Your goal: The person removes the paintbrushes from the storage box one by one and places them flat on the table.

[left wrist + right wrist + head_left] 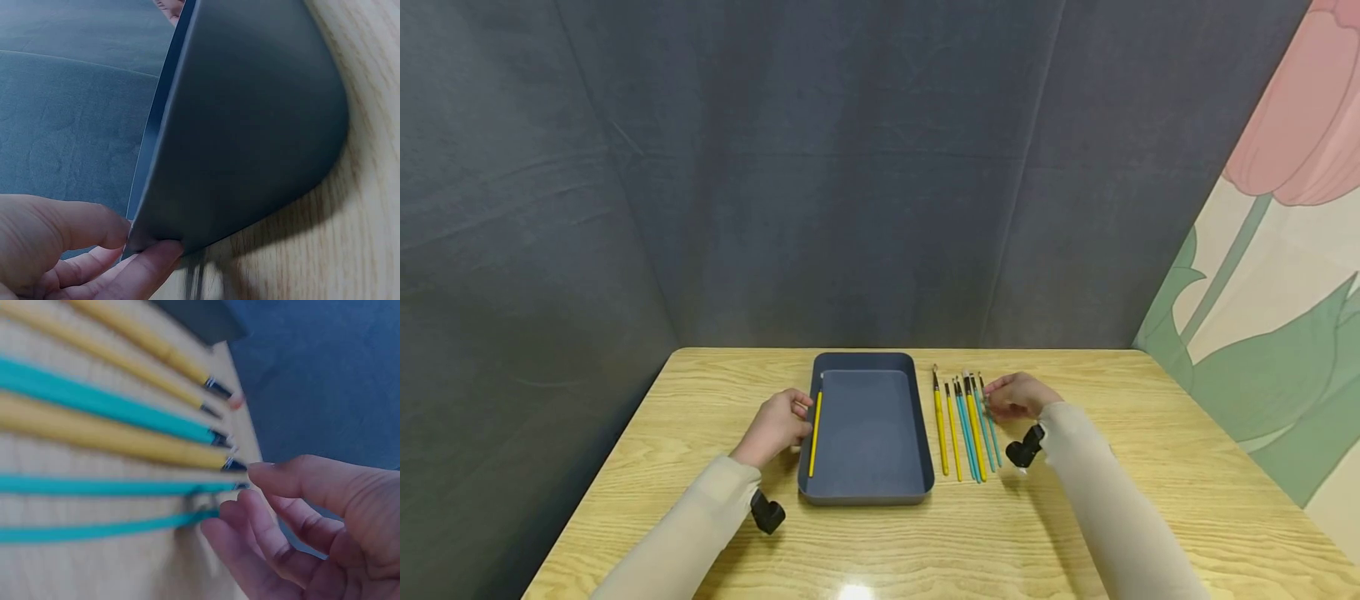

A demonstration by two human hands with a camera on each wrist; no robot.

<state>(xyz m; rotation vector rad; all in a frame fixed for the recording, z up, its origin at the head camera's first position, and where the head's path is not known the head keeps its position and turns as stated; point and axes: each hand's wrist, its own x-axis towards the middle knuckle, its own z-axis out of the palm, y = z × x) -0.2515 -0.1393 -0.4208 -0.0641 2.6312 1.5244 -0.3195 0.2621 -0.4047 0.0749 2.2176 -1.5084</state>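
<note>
A dark grey tray (872, 442) lies on the table, a slim yellow paintbrush (815, 433) resting along its left wall inside. My left hand (778, 427) pinches the tray's left edge; the left wrist view has the thumb at the rim and a finger on the outer wall (250, 125). Right of the tray, several yellow and turquoise paintbrushes lie in a loose row, bristles toward the back. My right hand (1018, 394) hovers at the row's right end, close to the outermost turquoise paintbrush (125, 528). Its thumb and fingers are apart; whether a fingertip touches that brush is unclear.
The light wood table (865, 550) ends at a dark grey curtain (865, 183) behind the tray. A thick yellow paintbrush (942, 429) lies just right of the tray wall. At the far right is a wall with a painted tulip (1292, 133).
</note>
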